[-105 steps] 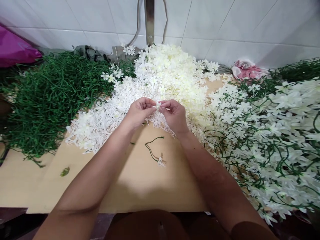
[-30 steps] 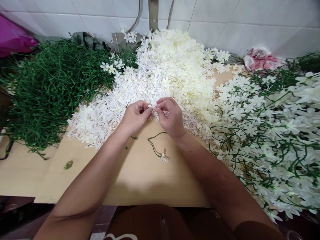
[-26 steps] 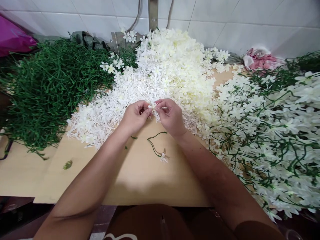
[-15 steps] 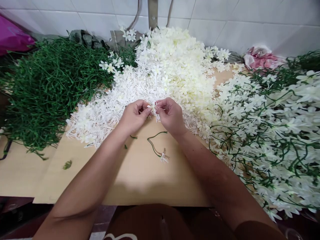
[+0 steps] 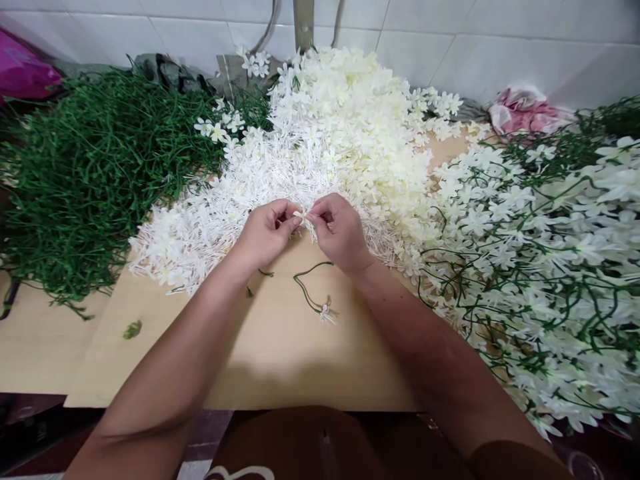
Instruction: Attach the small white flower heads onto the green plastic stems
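Between both hands is a small white artificial flower [image 5: 303, 216], pinched from either side just above the table. My left hand [image 5: 270, 230] has thumb and forefinger closed on its left side. My right hand [image 5: 340, 230] pinches the opposite side, its fingertips nearly meeting the left ones. Behind them spreads a heap of thin white flower pieces [image 5: 280, 167], merging into a pile of cream blossoms [image 5: 370, 127]. Below the hands lies a bent green stem [image 5: 303, 287] with a small white tuft [image 5: 327, 313] at its end.
A large mound of green stems [image 5: 105, 173] fills the left. Stemmed white flowers [image 5: 550, 280] are heaped at the right. Small green scraps [image 5: 133, 329] dot the table [image 5: 300, 373]. A pink bag [image 5: 25, 67] and a crumpled red-and-white bag [image 5: 530, 112] sit near the tiled wall.
The hands stay almost in place, still pinching the flower, with the right fingers shifted slightly left. The whole view has moved a little; the piles look unchanged.
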A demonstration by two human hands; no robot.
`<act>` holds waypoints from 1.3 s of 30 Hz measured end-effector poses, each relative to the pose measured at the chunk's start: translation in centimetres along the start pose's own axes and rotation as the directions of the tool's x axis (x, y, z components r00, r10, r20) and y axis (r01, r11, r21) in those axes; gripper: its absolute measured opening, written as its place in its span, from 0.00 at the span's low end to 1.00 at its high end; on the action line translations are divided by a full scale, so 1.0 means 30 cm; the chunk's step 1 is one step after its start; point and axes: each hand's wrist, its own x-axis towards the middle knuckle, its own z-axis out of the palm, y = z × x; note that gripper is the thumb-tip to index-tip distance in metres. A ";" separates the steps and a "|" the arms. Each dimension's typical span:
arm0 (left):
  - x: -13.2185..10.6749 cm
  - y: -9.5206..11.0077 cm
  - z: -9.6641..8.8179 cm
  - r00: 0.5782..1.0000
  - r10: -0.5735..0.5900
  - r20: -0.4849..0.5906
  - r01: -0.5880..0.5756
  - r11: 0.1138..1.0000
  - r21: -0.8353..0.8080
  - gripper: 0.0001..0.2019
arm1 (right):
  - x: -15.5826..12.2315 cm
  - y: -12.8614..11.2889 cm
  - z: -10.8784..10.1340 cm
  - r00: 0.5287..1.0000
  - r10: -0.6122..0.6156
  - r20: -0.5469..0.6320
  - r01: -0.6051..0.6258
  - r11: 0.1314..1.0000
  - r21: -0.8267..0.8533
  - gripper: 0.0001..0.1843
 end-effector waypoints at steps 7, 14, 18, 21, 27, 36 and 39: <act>-0.003 0.029 0.000 0.997 -0.077 -0.003 0.077 0.997 -0.023 0.05 | 0.000 0.003 0.017 0.979 0.204 -0.006 -0.197 0.954 0.226 0.05; -0.001 0.024 0.004 0.996 -0.093 0.013 0.094 0.995 -0.035 0.04 | -0.003 0.014 0.028 0.958 0.283 0.052 -0.287 0.918 0.274 0.05; -0.002 0.029 0.003 0.993 -0.113 0.014 0.114 0.993 -0.025 0.04 | -0.001 0.002 0.012 0.992 0.126 -0.012 -0.125 0.987 0.098 0.05; -0.003 0.027 0.003 0.994 -0.107 0.015 0.107 0.994 0.004 0.05 | -0.001 -0.007 0.003 1.000 -0.029 -0.002 0.029 0.999 -0.036 0.07; -0.006 0.026 -0.001 0.997 -0.059 0.054 0.057 0.998 0.034 0.06 | -0.002 0.004 0.005 0.994 0.046 0.099 -0.049 0.998 0.028 0.07; -0.069 0.066 0.022 0.978 0.049 0.202 -0.146 0.854 0.500 0.07 | 0.062 0.021 -0.081 0.926 0.310 0.216 -0.374 0.831 0.412 0.10; -0.109 0.072 0.089 0.909 0.065 0.412 -0.369 0.586 0.722 0.08 | 0.078 0.005 -0.112 0.919 0.320 0.229 -0.393 0.774 0.496 0.17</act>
